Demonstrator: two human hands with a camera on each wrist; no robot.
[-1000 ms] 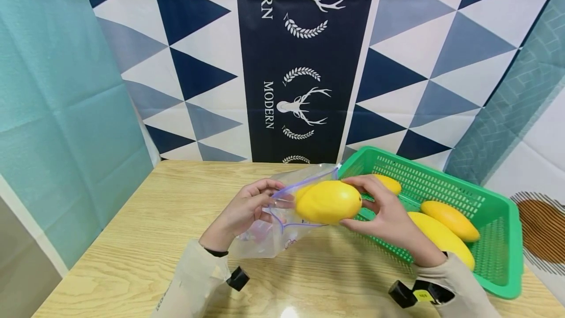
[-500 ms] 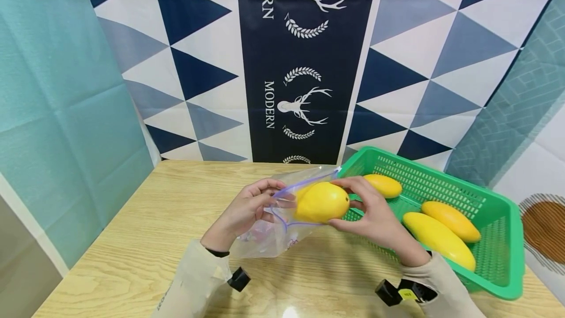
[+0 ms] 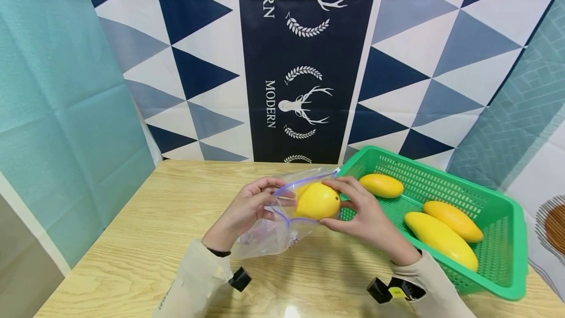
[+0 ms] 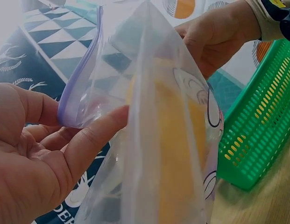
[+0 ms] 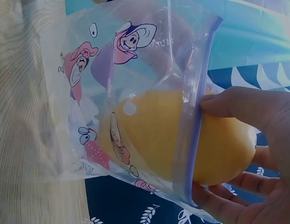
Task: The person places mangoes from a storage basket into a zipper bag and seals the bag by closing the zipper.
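My left hand (image 3: 244, 210) holds the mouth of a clear zip bag (image 3: 267, 242), its fingers at the purple zip edge. A yellow mango (image 3: 317, 202) lies mostly within the bag, its rounded end sticking out of the mouth. My right hand (image 3: 368, 217) grips that end with thumb and fingers spread round it. In the right wrist view, the thumb rests where the zip strip (image 5: 198, 121) crosses the fruit, and cartoon figures show on the bag. Through the bag's side, the left wrist view gives a blurred look at the mango (image 4: 177, 135).
A green perforated basket (image 3: 514, 239) stands on the right of the wooden table (image 3: 154, 220). Inside are several things: one mango (image 3: 381, 185) at the back, another mango (image 3: 454, 220) and a longer one (image 3: 441, 242) in front. A patterned cloth (image 3: 207, 63) hangs behind the table.
My right hand has moved left, pushing the mango deeper into the bag, so less of it sticks out. The left hand has stayed nearly still at the bag's mouth.
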